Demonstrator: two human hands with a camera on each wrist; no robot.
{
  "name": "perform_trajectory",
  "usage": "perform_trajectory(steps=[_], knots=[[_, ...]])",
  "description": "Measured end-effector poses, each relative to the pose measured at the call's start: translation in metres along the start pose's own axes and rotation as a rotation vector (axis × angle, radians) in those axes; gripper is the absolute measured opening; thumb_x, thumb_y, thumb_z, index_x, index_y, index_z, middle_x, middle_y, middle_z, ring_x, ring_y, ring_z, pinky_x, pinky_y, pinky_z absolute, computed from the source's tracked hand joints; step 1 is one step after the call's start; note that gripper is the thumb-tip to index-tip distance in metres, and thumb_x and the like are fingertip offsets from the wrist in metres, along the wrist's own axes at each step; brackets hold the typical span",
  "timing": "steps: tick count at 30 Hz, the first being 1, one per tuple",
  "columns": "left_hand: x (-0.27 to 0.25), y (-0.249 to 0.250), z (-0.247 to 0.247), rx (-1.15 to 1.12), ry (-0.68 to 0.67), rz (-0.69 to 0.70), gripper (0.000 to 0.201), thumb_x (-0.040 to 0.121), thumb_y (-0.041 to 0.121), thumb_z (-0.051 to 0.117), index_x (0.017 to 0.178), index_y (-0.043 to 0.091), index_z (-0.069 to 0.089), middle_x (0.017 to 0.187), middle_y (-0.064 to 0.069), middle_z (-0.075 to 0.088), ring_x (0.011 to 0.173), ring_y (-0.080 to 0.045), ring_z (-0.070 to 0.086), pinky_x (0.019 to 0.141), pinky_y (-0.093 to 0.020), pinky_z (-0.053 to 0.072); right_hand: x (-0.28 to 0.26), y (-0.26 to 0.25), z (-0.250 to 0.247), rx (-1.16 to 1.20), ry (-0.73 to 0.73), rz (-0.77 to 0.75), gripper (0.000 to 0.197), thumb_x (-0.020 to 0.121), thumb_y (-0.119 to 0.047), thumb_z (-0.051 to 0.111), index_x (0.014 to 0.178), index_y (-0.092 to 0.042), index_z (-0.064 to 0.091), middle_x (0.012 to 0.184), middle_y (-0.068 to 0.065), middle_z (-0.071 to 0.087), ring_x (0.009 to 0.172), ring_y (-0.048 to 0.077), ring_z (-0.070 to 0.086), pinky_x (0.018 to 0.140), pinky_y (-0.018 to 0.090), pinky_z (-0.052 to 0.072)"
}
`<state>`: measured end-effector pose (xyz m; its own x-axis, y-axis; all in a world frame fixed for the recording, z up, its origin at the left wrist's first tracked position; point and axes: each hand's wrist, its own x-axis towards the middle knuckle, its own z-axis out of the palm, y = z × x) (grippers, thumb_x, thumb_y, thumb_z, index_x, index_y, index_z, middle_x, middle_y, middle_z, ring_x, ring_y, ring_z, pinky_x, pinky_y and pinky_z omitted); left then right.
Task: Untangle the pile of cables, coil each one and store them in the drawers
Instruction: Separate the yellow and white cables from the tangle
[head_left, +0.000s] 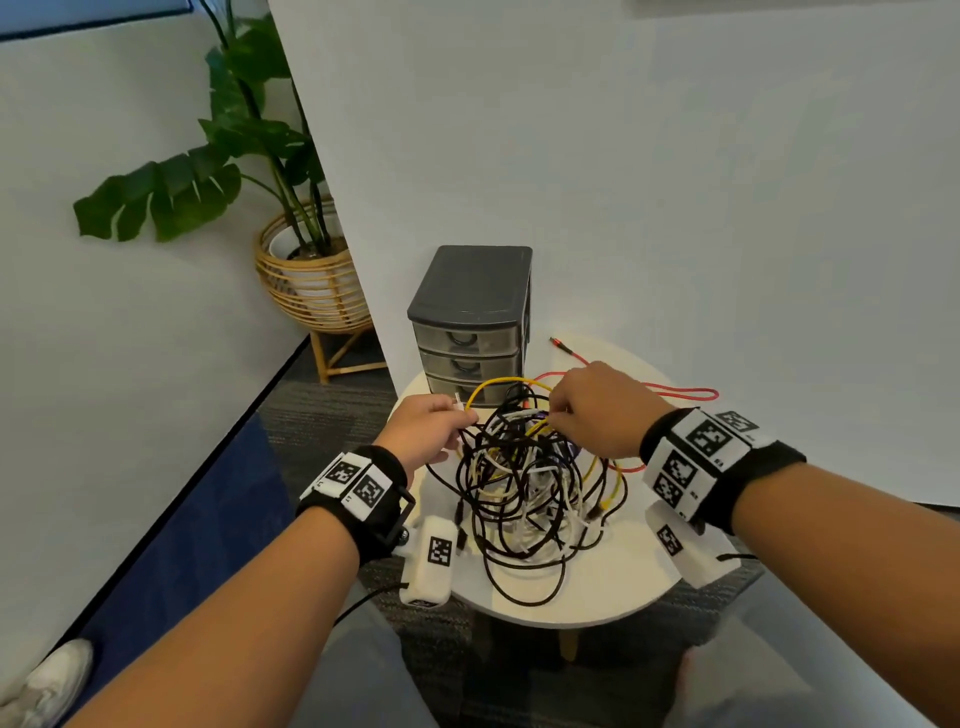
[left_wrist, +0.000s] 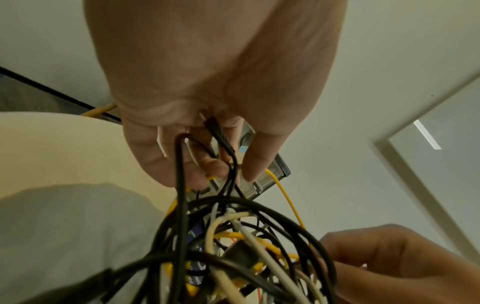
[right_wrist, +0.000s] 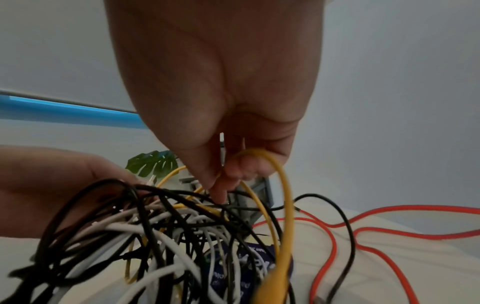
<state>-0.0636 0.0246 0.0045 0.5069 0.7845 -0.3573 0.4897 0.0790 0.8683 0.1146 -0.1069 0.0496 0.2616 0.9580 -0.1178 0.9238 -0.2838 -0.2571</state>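
On a small round table (head_left: 613, 597), the tangle of cables (head_left: 524, 478) sits before closed drawers (head_left: 470, 343); the left hand (head_left: 426, 426) pinches a black cable end (left_wrist: 215, 127) while the right hand (head_left: 592, 410) hooks a yellow cable (right_wrist: 283, 185), seemingly to draw strands apart.
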Motion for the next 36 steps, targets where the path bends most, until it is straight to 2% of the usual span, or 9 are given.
perform_trajectory(steps=[6, 12, 16, 20, 24, 28, 31, 33, 36], knots=[[-0.008, 0.003, 0.004, 0.070, 0.004, 0.146, 0.026, 0.096, 0.025, 0.070, 0.100, -0.001, 0.071, 0.081, -0.006, 0.059, 0.075, -0.016, 0.054, 0.070, -0.028, 0.045, 0.015, -0.023, -0.021, 0.009, 0.226, -0.154, 0.024, 0.099, -0.021, 0.056, 0.122, -0.026, 0.062, 0.114, -0.002, 0.055, 0.100, 0.021, 0.058, 0.083, 0.035, 0.050], [-0.014, 0.014, 0.005, 0.112, 0.016, 0.269, 0.027, 0.095, 0.022, 0.069, 0.081, -0.001, 0.068, 0.076, -0.011, 0.057, 0.072, -0.018, 0.050, 0.071, -0.034, 0.041, 0.035, -0.052, -0.017, -0.271, -0.113, -0.206, 0.020, 0.103, -0.025, 0.055, 0.118, -0.021, 0.067, 0.110, 0.004, 0.065, 0.100, 0.023, 0.064, 0.085, 0.036, 0.054], [-0.011, 0.007, 0.002, 0.151, 0.028, 0.261, 0.015, 0.096, 0.024, 0.068, 0.098, 0.013, 0.077, 0.088, -0.005, 0.070, 0.082, -0.015, 0.059, 0.080, -0.033, 0.045, 0.038, -0.035, -0.015, -0.001, 0.129, -0.118, 0.021, 0.104, -0.031, 0.050, 0.086, -0.026, 0.059, 0.085, -0.002, 0.059, 0.080, 0.020, 0.058, 0.068, 0.030, 0.041], [-0.011, 0.008, 0.003, 0.133, -0.007, 0.271, 0.013, 0.097, 0.018, 0.066, 0.103, 0.013, 0.076, 0.095, 0.009, 0.067, 0.095, -0.008, 0.060, 0.090, -0.029, 0.045, 0.038, -0.020, -0.011, 0.240, 0.348, -0.025, 0.024, 0.104, -0.030, 0.049, 0.085, -0.025, 0.064, 0.078, -0.002, 0.061, 0.075, 0.021, 0.059, 0.064, 0.031, 0.040], [-0.011, 0.013, 0.009, 0.110, -0.038, 0.276, 0.014, 0.101, 0.017, 0.061, 0.106, 0.010, 0.071, 0.097, 0.002, 0.065, 0.087, -0.013, 0.061, 0.075, -0.021, 0.047, 0.038, -0.008, -0.009, 0.394, 0.489, 0.031, 0.025, 0.104, -0.029, 0.048, 0.085, -0.023, 0.064, 0.075, -0.002, 0.067, 0.076, 0.023, 0.064, 0.070, 0.036, 0.052], [-0.010, 0.010, 0.011, 0.131, -0.003, 0.329, 0.018, 0.102, 0.023, 0.060, 0.100, 0.011, 0.073, 0.089, 0.004, 0.067, 0.084, -0.011, 0.065, 0.077, -0.025, 0.047, 0.034, -0.001, -0.015, 0.136, 0.378, 0.093, 0.026, 0.103, -0.018, 0.050, 0.121, -0.026, 0.066, 0.108, 0.002, 0.065, 0.099, 0.028, 0.064, 0.076, 0.033, 0.046], [-0.008, 0.008, 0.012, 0.151, 0.031, 0.348, 0.018, 0.101, 0.025, 0.060, 0.094, 0.018, 0.075, 0.086, 0.003, 0.070, 0.083, -0.017, 0.068, 0.087, -0.037, 0.057, 0.027, -0.013, -0.022, -0.083, 0.291, -0.161, 0.062, 0.097, -0.008, 0.056, 0.150, -0.036, 0.040, 0.132, -0.002, 0.049, 0.099, 0.025, 0.063, 0.073, 0.033, 0.049], [-0.010, 0.010, 0.015, 0.159, 0.053, 0.369, 0.018, 0.101, 0.026, 0.060, 0.091, 0.019, 0.074, 0.086, -0.001, 0.070, 0.084, -0.024, 0.068, 0.089, -0.044, 0.056, 0.027, -0.025, -0.024, -0.258, 0.139, -0.349, 0.058, 0.096, -0.009, 0.060, 0.146, -0.033, 0.044, 0.127, -0.003, 0.048, 0.097, 0.021, 0.062, 0.067, 0.028, 0.042], [-0.012, 0.012, 0.017, 0.182, 0.072, 0.398, 0.016, 0.100, 0.026, 0.061, 0.088, 0.024, 0.071, 0.085, 0.000, 0.069, 0.085, -0.024, 0.067, 0.087, -0.047, 0.055, 0.030, -0.039, -0.030, -0.419, -0.009, -0.396, 0.027, 0.101, -0.018, 0.058, 0.128, -0.020, 0.059, 0.113, 0.001, 0.054, 0.103, 0.022, 0.061, 0.072, 0.027, 0.038]])
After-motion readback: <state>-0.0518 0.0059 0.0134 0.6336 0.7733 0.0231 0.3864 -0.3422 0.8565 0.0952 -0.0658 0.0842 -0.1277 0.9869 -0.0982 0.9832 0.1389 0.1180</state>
